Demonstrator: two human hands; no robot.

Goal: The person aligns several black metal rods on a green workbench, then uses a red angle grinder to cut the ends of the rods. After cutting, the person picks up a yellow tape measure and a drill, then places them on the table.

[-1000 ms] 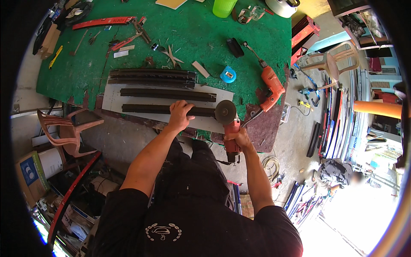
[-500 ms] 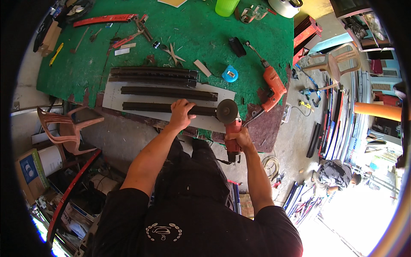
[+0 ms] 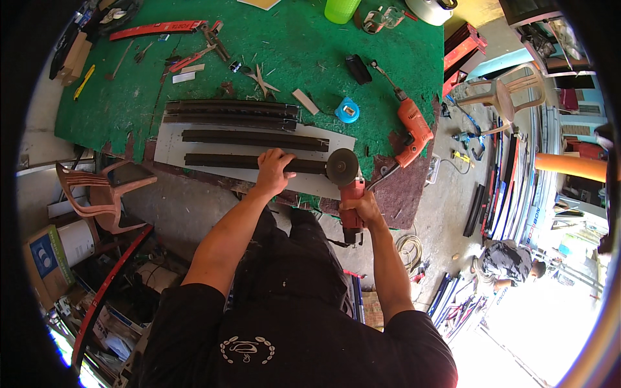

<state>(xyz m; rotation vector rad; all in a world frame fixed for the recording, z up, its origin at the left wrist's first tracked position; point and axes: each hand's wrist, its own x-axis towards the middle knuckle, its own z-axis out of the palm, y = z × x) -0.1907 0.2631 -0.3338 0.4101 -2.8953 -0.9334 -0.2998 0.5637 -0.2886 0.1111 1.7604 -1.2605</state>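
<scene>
Near table (image 3: 310,42) edge: dark bar (image 3: 223,160) on pale sheet (image 3: 167,145), left hand (image 3: 274,172) pinching it, right hand (image 3: 361,208) wrapped round grinder (image 3: 352,189). Bar looks stiff, light; hold mid-length, clear of disc (image 3: 342,166). Grinder likely heavy.

Is a green table (image 3: 272,39); carries a blue tape measure (image 3: 347,111) and, left of it, scissors (image 3: 261,82), right, an orange drill (image 3: 414,129), beyond, a green cup (image 3: 341,10), below-left, a pale board (image 3: 315,185).

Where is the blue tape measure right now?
In the head view, the blue tape measure lies right of centre on the green table, between the pale strip and the orange drill, beyond the grinder's disc.
</scene>
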